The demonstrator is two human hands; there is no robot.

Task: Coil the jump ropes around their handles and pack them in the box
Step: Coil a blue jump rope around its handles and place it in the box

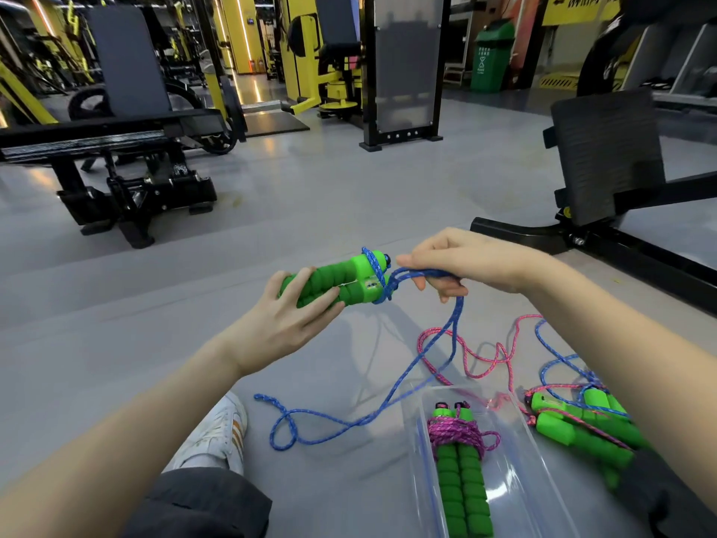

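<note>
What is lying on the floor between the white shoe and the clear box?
In the head view, loose loops of the blue rope lie between the white shoe and the clear box.

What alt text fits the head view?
Left hand grips a pair of green handles while the right hand holds the blue rope at their caps. A clear box on the floor holds one pink-wrapped jump rope; tangled ropes lie beside it.

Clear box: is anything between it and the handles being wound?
Nothing visible blocks it. The clear box is open-topped, holding one pink-wound bundle with room beside it. The handles in the left hand trail unwound blue rope.
</note>
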